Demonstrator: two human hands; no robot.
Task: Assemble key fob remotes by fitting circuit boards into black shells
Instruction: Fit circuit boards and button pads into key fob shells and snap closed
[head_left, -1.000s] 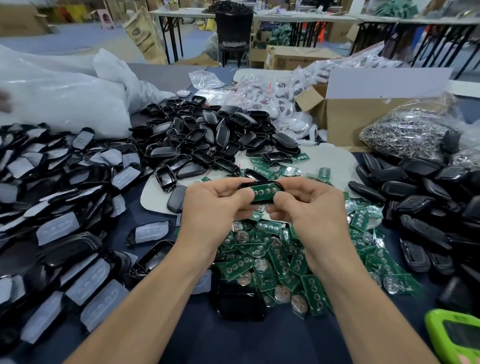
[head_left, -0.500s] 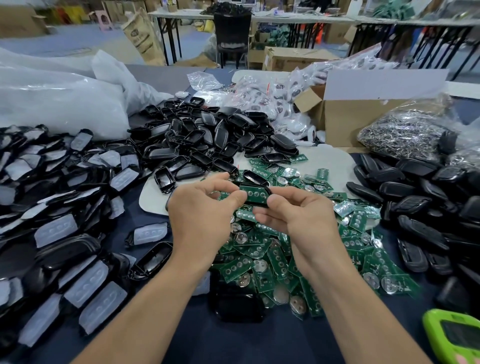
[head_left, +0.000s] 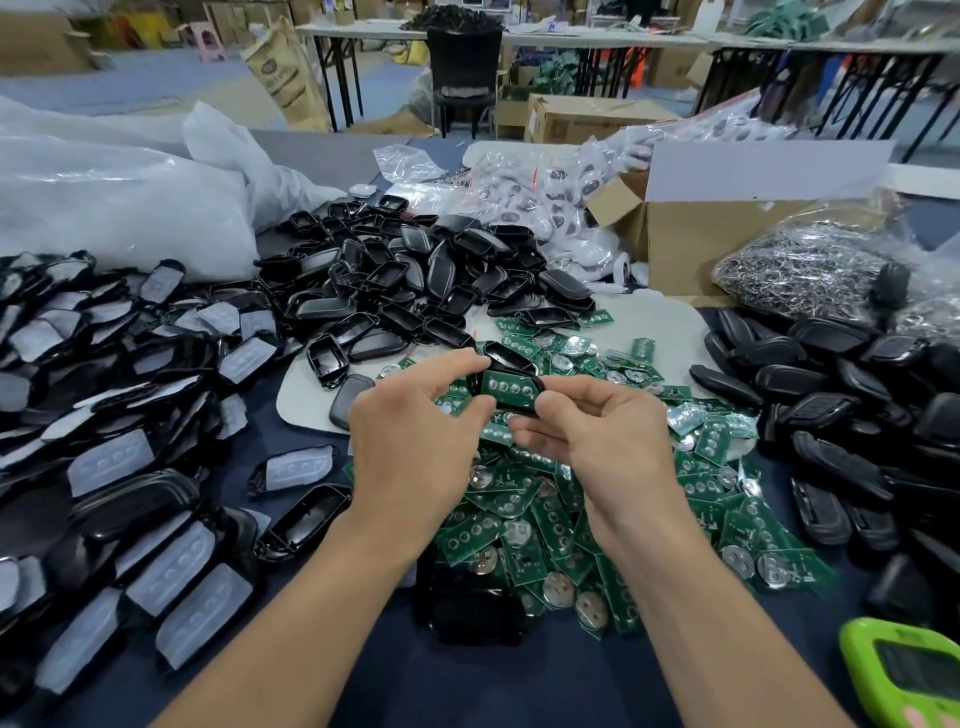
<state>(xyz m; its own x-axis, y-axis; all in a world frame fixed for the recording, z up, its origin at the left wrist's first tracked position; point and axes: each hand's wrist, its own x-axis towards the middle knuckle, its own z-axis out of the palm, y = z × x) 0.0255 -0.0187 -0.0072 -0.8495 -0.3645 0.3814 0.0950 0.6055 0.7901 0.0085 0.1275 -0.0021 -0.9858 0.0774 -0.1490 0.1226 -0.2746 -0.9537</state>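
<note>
Both hands hold one black shell (head_left: 511, 402) with a green circuit board (head_left: 506, 387) lying in it, raised above the table's middle. My left hand (head_left: 415, 436) pinches the shell's left end between thumb and forefinger. My right hand (head_left: 597, 434) grips its right end, thumb on top and fingers underneath. Under the hands spreads a heap of loose green circuit boards (head_left: 545, 514) with coin cells. Empty black shells (head_left: 415, 280) are piled behind.
Shells with white button pads (head_left: 130, 467) cover the left side. More black shell halves (head_left: 857, 405) lie at the right. A cardboard box (head_left: 701, 244), a bag of metal rings (head_left: 810, 270) and white plastic bags (head_left: 119, 202) stand behind. A green device (head_left: 909, 670) sits at the bottom right.
The hands, pressed close round the shell and board a second ago, have loosened. The fingers now hold the shell at its two ends, and the board shows more fully.
</note>
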